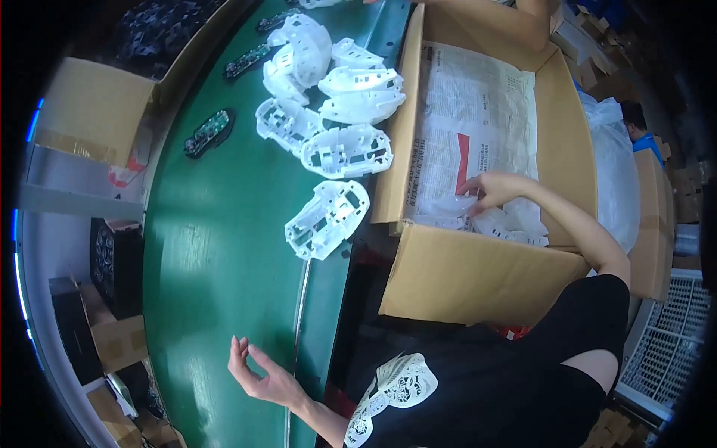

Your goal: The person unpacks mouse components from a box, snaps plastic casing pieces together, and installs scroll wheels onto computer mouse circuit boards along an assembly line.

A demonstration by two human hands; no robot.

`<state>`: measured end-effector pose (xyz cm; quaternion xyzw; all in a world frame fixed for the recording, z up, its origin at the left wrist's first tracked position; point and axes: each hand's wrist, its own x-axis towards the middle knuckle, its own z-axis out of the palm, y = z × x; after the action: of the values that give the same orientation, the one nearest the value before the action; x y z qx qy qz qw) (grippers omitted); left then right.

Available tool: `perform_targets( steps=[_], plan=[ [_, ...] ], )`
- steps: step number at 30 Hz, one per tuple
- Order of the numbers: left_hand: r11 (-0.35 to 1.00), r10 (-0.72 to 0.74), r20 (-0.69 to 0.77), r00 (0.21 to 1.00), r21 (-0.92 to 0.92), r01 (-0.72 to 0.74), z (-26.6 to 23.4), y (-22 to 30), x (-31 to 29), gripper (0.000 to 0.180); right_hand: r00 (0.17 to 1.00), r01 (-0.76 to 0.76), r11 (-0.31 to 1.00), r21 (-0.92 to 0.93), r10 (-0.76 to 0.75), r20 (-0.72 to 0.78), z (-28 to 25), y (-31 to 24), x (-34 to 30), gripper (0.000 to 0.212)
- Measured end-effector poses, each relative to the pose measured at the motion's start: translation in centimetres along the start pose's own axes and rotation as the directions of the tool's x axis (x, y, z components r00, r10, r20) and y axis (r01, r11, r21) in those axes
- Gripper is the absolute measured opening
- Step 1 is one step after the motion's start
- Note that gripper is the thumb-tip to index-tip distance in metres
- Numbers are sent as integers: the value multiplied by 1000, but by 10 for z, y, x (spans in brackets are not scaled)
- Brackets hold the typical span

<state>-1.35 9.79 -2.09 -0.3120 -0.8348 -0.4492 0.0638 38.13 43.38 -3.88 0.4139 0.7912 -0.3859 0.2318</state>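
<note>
My right hand (493, 190) reaches into the open cardboard box, its fingers closed on the edge of a translucent white plastic shell (448, 207). More white shells (515, 222) lie beside it on the newspaper. Over the green conveyor belt (202, 299), my left hand (258, 373) is empty, with thumb and fingers apart. The nearest part to it is a white plastic housing (327, 220), shaped like a computer mouse shell, on the belt's right side. Several similar white housings (347, 151) cluster farther up the belt, some overlapping.
The cardboard box (478, 272), lined with newspaper (478, 112), stands against the belt's right edge. Small green circuit boards on black bases (209, 133) lie along the belt's far left. Another person's arm (515, 22) crosses the box's far end. Cartons (97, 112) stand left of the belt.
</note>
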Motion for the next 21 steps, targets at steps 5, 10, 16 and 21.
perform_targets(
  steps=[5,10,16,21],
  plan=[
    [1000,6,-42,999,-27,-8,-5,-3,-4,30,716,-163,967,-193,-19,-698,-23,75,49,66],
    [964,263,-3,965,53,-262,-8,-15,22,24,656,-441,896,54,363,-662,-20,171,92,91],
    [938,312,-104,944,-121,-324,-1,-24,19,34,635,-298,954,24,217,-742,20,234,102,71],
    [938,285,-218,933,-139,-319,-18,-34,15,35,727,-305,931,-201,91,-680,-29,236,155,63]
  ],
)
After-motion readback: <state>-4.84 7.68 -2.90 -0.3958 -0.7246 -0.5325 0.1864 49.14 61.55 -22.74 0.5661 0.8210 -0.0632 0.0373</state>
